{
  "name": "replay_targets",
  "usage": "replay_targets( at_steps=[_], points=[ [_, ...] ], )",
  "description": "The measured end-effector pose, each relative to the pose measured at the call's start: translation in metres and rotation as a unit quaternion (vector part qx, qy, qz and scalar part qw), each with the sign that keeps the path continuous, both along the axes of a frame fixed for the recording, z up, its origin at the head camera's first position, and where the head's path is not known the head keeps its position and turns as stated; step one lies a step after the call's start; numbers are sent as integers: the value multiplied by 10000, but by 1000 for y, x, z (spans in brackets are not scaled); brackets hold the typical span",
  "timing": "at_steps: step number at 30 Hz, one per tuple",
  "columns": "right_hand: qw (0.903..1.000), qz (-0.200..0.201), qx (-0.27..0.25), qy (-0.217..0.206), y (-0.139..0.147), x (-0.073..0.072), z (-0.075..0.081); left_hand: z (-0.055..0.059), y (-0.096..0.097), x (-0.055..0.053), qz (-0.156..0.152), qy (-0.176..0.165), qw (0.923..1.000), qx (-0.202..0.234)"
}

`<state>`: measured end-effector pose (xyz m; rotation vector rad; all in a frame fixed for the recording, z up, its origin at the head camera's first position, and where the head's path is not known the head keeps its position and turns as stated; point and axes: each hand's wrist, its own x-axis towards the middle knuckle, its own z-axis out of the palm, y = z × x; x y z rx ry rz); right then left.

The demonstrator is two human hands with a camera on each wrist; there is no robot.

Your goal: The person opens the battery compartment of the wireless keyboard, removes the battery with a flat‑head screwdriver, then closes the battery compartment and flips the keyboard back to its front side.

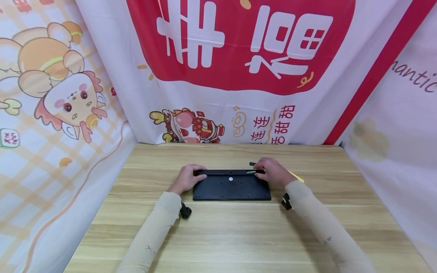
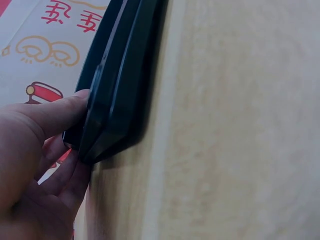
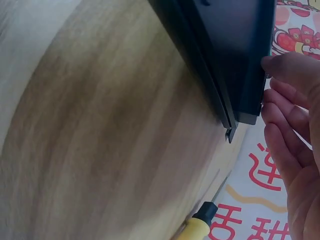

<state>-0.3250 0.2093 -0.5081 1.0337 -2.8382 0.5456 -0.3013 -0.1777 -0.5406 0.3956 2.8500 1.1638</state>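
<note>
A black keyboard (image 1: 232, 189) lies face down on the table, its raised ridge along the far side. My left hand (image 1: 188, 177) grips its left end, thumb on the underside and fingers around the far edge. At the right end, my right hand (image 1: 273, 172) holds the ridge between thumb and fingers, beside an open battery slot. A green and silver battery (image 1: 250, 172) shows in that slot, its right end hidden by the fingers. Behind the right fingertips lies a small black strip (image 1: 252, 163), partly covered by the hand.
A yellow-handled tool (image 3: 195, 229) with a black collar lies on the table beyond the right hand, mostly hidden by it in the head view. The wooden table (image 1: 232, 235) meets printed cloth walls (image 1: 235, 113) at the back and both sides.
</note>
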Motion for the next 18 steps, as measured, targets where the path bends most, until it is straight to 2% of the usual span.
replay_targets(
  at_steps=[9,18],
  points=[
    [9996,131,186,152,-5,6,2,0,0,0,13,-13,10000,21],
    [9969,-165,568,-525,-11,4,12,-1,1,0,-24,38,10000,18]
  ],
)
